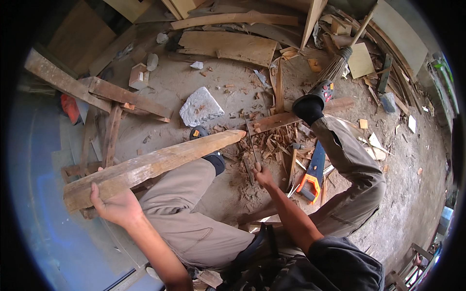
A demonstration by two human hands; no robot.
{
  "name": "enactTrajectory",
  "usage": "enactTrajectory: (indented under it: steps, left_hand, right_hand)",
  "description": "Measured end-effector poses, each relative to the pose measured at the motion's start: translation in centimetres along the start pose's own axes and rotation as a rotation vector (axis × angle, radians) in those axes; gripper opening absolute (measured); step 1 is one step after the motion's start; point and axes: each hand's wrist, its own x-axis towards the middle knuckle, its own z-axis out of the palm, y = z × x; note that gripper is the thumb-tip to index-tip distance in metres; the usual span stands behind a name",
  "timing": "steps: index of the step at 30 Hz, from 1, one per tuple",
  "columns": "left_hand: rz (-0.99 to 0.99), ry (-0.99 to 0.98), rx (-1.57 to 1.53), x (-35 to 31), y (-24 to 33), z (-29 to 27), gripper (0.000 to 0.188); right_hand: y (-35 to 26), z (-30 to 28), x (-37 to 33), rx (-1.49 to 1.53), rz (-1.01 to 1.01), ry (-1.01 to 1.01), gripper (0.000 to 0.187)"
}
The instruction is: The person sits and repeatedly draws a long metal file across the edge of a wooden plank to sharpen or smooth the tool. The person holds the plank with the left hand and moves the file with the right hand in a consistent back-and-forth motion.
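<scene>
My left hand grips the thick near end of a long wooden beam, thumb on the near side and a fingertip showing over the far edge. The beam slopes away to the right across my left leg and narrows to a pale, cut tip. My right hand is closed round the handle of a long-bladed knife, its thin dark blade seen nearly edge-on beside that tip. I cannot tell whether the blade touches the wood. Behind the tip lies a reddish-brown board, with my right shoe on it.
Wood chips litter the ground below the knife. A handsaw with an orange handle lies by my right leg. A white stone slab, a wooden frame, a broom and loose planks lie around.
</scene>
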Motion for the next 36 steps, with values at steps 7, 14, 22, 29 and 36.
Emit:
enactTrajectory:
  steps: [7,14,22,29,36]
  left_hand:
    - [0.076,0.042,0.056,0.1,0.8,-1.2,0.047]
    - [0.031,-0.008,-0.008,0.7,0.5,-1.3,0.048]
    - [0.024,-0.002,-0.024,-0.1,1.2,-1.0,0.055]
    - [-0.018,-0.100,-0.131,-0.2,1.1,-1.3,0.059]
    - [-0.054,-0.118,-0.181,0.8,1.8,-2.9,0.059]
  right_hand:
    - [-20.8,-1.5,-4.3,-0.002,-0.375,0.200,0.037]
    - [-13.7,0.4,-3.8,0.108,-0.618,0.222,0.019]
    - [-5.9,2.3,-4.1,-0.207,0.115,0.063,0.039]
    - [-8.5,1.0,-2.5,-0.292,0.139,0.026,0.041]
    - [-17.9,-0.6,-4.3,-0.098,-0.230,0.101,0.031]
